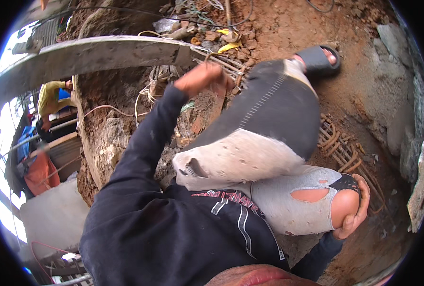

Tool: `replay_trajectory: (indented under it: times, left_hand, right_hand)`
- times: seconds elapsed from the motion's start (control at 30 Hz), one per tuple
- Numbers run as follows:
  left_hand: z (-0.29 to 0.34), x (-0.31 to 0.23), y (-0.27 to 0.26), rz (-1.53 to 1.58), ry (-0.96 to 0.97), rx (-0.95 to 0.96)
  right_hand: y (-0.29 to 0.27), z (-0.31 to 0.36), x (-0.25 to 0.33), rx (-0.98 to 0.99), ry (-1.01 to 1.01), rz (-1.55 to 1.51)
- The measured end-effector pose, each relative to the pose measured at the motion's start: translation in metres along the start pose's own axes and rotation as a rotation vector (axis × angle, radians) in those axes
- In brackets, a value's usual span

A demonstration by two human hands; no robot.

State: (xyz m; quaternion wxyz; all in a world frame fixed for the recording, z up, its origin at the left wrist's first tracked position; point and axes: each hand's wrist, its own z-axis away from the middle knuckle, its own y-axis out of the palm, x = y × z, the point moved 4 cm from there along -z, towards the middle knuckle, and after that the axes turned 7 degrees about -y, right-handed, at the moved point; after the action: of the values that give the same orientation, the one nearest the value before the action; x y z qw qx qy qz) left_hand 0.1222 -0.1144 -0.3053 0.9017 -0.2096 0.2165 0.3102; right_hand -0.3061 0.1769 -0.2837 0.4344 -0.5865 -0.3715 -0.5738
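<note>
My left hand [203, 79] is stretched out over the end of a cage of rusty steel bars [341, 148]. Its fingers are smeared by motion, so I cannot make out whether they hold anything. The cage runs beneath my legs and shows again beyond them. My right hand [354, 209] is wrapped round my bent right knee [345, 206], where the torn grey trousers [288, 202] leave bare skin. Beside the left hand, loose pale cords [150, 90] hang over the earth bank. My other leg is stretched forward, with a dark slide sandal [320, 61] on the foot.
A long grey beam [121, 49] crosses the upper left above the earth bank. Rubble and yellow scraps [229, 46] lie beyond my left hand. Rough grey rock [390, 66] rises at the right. Far left, a person in a yellow top [49, 99] bends near an orange cloth [42, 174].
</note>
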Motion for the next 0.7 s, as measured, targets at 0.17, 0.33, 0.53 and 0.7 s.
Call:
replay_trajectory:
  times: [0.17,0.33,0.53,0.7]
  left_hand:
    - [-0.169,0.045,-0.101,-0.777,0.025,-0.544]
    - [-0.289,0.12,-0.136,-0.868,-0.254,-0.619]
    - [-0.324,0.13,-0.13,-0.55,-0.148,-0.873]
    - [-0.31,0.12,-0.104,-0.649,-0.226,-0.987]
  right_hand:
    - [0.006,0.035,-0.039,-0.208,0.241,-0.538]
    - [0.005,0.045,-0.085,-0.279,0.403,-0.663]
    - [-0.007,0.044,-0.11,-0.286,0.487,-0.63]
    - [-0.013,0.04,-0.117,-0.283,0.475,-0.631]
